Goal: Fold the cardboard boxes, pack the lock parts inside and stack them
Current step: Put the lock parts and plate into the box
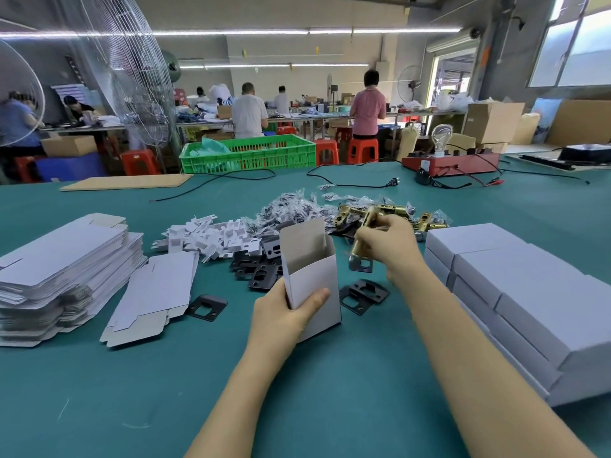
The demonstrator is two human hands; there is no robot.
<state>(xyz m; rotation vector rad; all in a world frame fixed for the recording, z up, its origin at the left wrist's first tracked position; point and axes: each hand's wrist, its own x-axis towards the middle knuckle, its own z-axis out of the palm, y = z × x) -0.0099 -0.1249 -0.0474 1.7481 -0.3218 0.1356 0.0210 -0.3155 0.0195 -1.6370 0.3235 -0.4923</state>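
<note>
Bare green table [139,391] in front; flat blanks [59,259] left; stacked boxes [529,292] right; black plates [261,269] between.

There is just one camera, and it sits on my head. It looks forward and down at the green table [99,391], close to my arms, and far across the big room too.

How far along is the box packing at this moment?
Done: closed white boxes stacked at right. In hand: the left hand holds an open box upright while the right hand grips a brass latch beside it, not yet inside. Left: a tall pile of flat boxes and heaps of parts.
</note>
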